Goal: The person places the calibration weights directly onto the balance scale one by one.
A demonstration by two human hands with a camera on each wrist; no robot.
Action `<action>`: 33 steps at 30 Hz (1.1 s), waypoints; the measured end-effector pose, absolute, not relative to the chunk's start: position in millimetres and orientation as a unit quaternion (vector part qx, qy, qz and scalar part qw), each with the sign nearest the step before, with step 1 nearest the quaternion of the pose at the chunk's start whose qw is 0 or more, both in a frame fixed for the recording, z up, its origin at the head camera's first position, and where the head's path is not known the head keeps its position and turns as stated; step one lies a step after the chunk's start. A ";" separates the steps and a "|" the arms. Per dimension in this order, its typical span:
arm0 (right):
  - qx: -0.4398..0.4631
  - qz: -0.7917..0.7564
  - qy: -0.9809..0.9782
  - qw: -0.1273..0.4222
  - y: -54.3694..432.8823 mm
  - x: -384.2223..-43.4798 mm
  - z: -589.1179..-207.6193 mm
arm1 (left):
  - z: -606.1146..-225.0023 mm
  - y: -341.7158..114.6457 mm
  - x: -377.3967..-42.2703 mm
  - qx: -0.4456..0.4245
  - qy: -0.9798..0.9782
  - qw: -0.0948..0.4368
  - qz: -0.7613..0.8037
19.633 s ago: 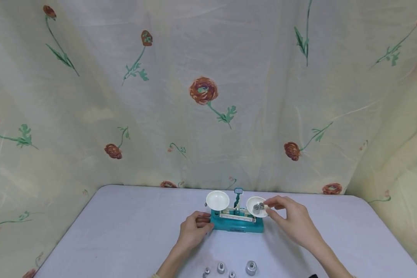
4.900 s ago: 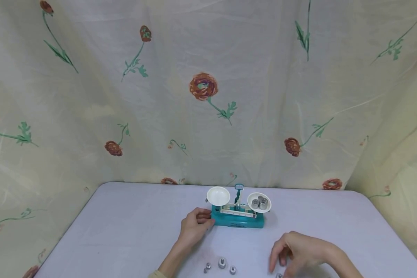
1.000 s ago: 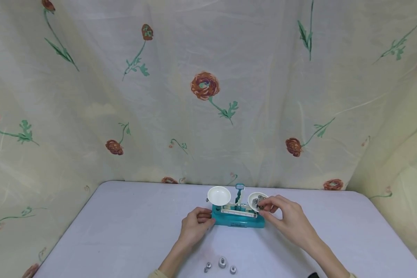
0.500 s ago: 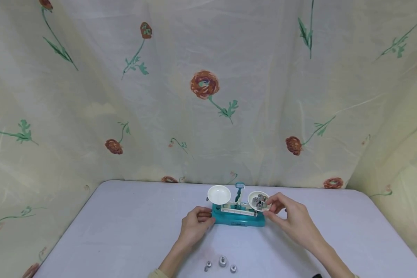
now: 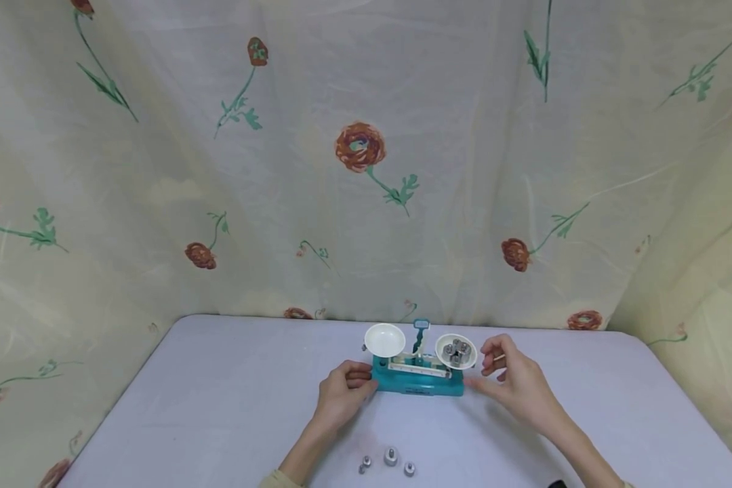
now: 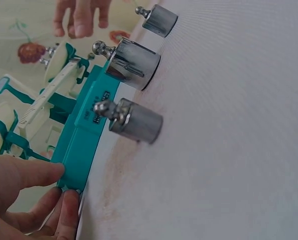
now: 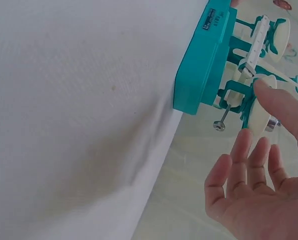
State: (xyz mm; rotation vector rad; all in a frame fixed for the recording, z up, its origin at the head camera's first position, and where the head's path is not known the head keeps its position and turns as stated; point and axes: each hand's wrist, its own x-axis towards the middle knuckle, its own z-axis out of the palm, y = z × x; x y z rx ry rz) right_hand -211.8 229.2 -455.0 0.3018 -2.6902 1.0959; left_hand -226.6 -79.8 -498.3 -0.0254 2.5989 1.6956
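A teal balance scale (image 5: 417, 384) with two white pans stands on the table. Its left pan (image 5: 385, 340) is bare, while several metal weights (image 5: 456, 352) cluster in the right pan (image 5: 440, 346). My left hand (image 5: 341, 393) grips the left end of the base between thumb and fingers, as the left wrist view also shows. Beside the right pan, my right hand (image 5: 515, 379) is spread with nothing in its fingers. In the right wrist view, that hand (image 7: 259, 185) has its thumb in front of the pan's edge and its fingers relaxed.
Several loose weights stand on the white-covered table (image 5: 232, 407) in front of the scale, including a larger weight (image 5: 391, 456) and a smaller weight (image 5: 409, 468). Behind the table hangs a flowered curtain (image 5: 439, 237).
The large weight from the front of the table is gone from there, and the right pan holds more weights. My right hand has let go of a weight and drawn back rightward; the left stays put.
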 end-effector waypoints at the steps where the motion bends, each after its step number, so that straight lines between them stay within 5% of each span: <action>1: 0.101 0.378 -0.914 0.104 230.1 -212.5 -455.6 | -498.3 -79.8 -226.6 -0.009 0.837 0.018 0.546; 33: 0.020 0.495 -0.867 -0.055 225.2 -219.4 -475.1 | -487.6 -81.2 -213.4 0.003 0.844 0.032 0.535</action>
